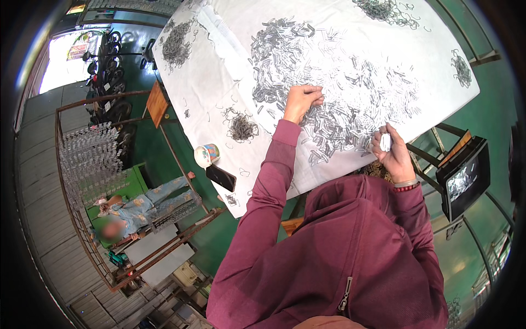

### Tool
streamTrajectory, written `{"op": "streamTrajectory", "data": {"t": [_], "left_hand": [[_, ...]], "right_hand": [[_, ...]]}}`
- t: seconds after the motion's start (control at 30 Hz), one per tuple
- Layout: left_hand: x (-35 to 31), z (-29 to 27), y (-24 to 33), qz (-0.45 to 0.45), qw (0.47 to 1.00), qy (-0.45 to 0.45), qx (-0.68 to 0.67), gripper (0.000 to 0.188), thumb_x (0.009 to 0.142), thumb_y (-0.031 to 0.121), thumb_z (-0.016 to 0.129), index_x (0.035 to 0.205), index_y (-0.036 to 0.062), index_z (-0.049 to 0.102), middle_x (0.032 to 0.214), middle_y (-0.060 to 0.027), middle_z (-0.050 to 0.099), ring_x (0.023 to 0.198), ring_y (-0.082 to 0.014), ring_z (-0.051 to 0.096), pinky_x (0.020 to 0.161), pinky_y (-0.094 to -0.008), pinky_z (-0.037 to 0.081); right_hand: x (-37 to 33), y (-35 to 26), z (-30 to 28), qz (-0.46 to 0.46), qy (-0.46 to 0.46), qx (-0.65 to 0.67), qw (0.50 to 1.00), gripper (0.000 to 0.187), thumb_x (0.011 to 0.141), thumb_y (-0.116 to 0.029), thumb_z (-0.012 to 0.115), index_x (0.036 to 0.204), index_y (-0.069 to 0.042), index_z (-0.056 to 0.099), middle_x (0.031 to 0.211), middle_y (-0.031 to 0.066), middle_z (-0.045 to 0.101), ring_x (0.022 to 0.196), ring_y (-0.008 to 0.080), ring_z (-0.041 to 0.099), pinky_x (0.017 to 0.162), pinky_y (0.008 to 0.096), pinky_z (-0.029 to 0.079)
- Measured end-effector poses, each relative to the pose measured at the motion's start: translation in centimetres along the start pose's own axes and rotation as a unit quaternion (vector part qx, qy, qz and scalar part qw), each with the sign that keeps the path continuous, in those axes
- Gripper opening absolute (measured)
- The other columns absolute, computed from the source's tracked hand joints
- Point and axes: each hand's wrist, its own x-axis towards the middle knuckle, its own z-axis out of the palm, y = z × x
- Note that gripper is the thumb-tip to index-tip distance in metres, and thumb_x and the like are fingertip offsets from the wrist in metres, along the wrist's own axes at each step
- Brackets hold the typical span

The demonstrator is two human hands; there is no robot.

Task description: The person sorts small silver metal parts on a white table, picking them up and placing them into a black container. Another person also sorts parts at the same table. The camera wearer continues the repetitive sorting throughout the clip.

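left hand (302, 101): pinched on grey metal clips (350, 104), mid white surface (219, 82) | right hand (390, 149): holds small clip bundle (386, 141), near-right edge | progress: seemingly early, most clips loose, few bundled

Bare white counter (211, 82) strip left of the dense metal clips (339, 104); cup (207, 155), phone (221, 177) at near-left edge.

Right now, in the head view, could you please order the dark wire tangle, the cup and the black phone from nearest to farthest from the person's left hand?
From the left hand, which is picking in the grey clip pile:
1. Dark wire tangle, on the white cloth to the hand's left.
2. Cup, farther left, near the table edge.
3. Black phone, just below the cup at the table edge, slightly farther off.
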Motion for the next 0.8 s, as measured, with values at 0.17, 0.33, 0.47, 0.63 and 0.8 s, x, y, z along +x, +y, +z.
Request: {"op": "streamTrajectory", "data": {"t": [0.17, 0.33, 0.47, 0.63, 0.8], "left_hand": [[-2.6, 2.3, 2.6, -0.016, 0.999, -0.048, 0.0, 0.023, 0.083, -0.002, 0.062, 0.103, -0.012, 0.061, 0.088, -0.0176, 0.066, 0.075, -0.0201, 0.067, 0.068, -0.0279, 0.057], [-5.9, 4.8, 3.3, 0.0, 0.983, -0.108, 0.15, 0.021, 0.079, 0.004, 0.069, 0.099, -0.0021, 0.066, 0.08, -0.0089, 0.068, 0.067, -0.0135, 0.063, 0.061, -0.0266, 0.052], [-1.0, 3.1, -0.8, 0.171, 0.925, 0.101, 0.324, 0.025, 0.075, 0.004, 0.069, 0.1, 0.0047, 0.067, 0.077, -0.0109, 0.064, 0.068, -0.0221, 0.062, 0.061, -0.0327, 0.05], [4.4, 1.8, -2.6, 0.265, 0.849, 0.137, 0.436, 0.021, 0.074, 0.006, 0.07, 0.095, 0.0068, 0.069, 0.087, -0.0097, 0.059, 0.079, -0.0293, 0.058, 0.072, -0.0378, 0.047], [4.7, 2.7, 0.2, 0.349, 0.774, 0.156, 0.504, 0.014, 0.077, 0.007, 0.065, 0.089, 0.0143, 0.067, 0.087, -0.0046, 0.056, 0.091, -0.0236, 0.054, 0.07, -0.0362, 0.05]], "right_hand": [[3.0, 1.1, 0.3, 0.016, 0.047, 0.017, 0.999, 0.022, 0.097, -0.022, 0.043, 0.103, -0.003, 0.052, 0.093, 0.0115, 0.056, 0.083, 0.0249, 0.054, 0.078, 0.0405, 0.049], [5.0, 1.7, 1.9, 0.028, 0.013, 0.025, 0.999, 0.022, 0.096, -0.024, 0.047, 0.103, -0.004, 0.052, 0.093, 0.0113, 0.056, 0.086, 0.0246, 0.055, 0.075, 0.0384, 0.05], [4.2, 0.7, 1.5, 0.061, 0.002, 0.039, 0.997, 0.022, 0.094, -0.027, 0.053, 0.084, -0.008, 0.048, 0.075, 0.0053, 0.049, 0.061, 0.013, 0.046, 0.046, 0.0232, 0.039], [1.3, -1.3, 0.6, 0.057, -0.019, 0.049, 0.997, 0.032, 0.095, -0.03, 0.052, 0.074, -0.009, 0.042, 0.065, 0.0021, 0.039, 0.05, 0.0086, 0.033, 0.033, 0.0185, 0.023], [-1.0, -3.3, -1.0, 0.001, 0.051, 0.049, 0.998, 0.031, 0.096, -0.029, 0.051, 0.073, -0.011, 0.041, 0.067, 0.0016, 0.037, 0.05, 0.0083, 0.033, 0.033, 0.0175, 0.022]]}}
